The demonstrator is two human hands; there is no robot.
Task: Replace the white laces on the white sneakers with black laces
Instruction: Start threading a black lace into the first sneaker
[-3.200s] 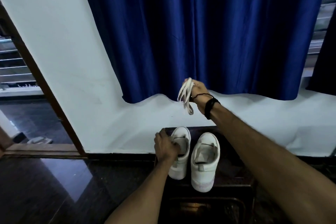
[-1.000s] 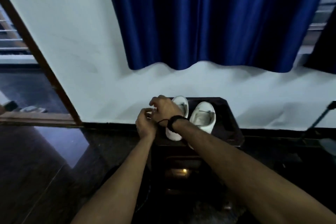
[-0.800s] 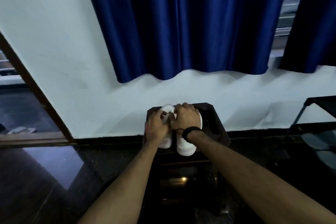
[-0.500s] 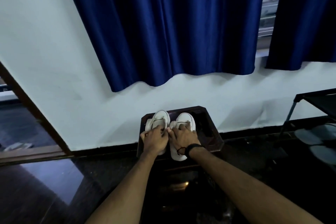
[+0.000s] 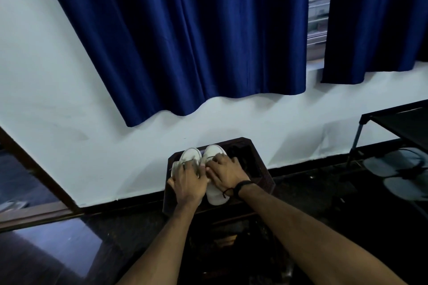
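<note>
— White leather, two shoes: the white sneakers (image 5: 209, 170) sit side by side on a dark wooden stool (image 5: 259, 169), toes pointing toward the wall. Both hands are on them.

— Which hand is on which shoe?

— The left hand (image 5: 188, 184) lies over the left sneaker, and beyond its fingertips only the toe cap shows. The right hand (image 5: 225, 172) lies over the right sneaker; its toe shows beyond the fingers, and its heel shows below the wrist, which wears a black band (image 5: 240, 186).

— How are the fingers set?

— On both hands they are bent and spread down onto the lacing area. The thumbs come close together in the gap between the two shoes. A thin dark line runs across each shoe just past the fingertips, but whether the fingers pinch a lace there I cannot tell; the hands hide that part.

— Any white laces about?

— A pale bundle (image 5: 174, 165) lies at the stool's left edge, just left of the left hand's fingers. It is too blurred to name with certainty.

— And around them?

— Past the fingertips rises a pale wall (image 5: 69, 76) with a deep blue curtain (image 5: 196, 41) hanging above. Well off to the right of the right hand stands a dark metal rack (image 5: 393, 127) with pale sandals (image 5: 393, 164) under it. The floor (image 5: 58, 250) beneath is dark and glossy.
</note>
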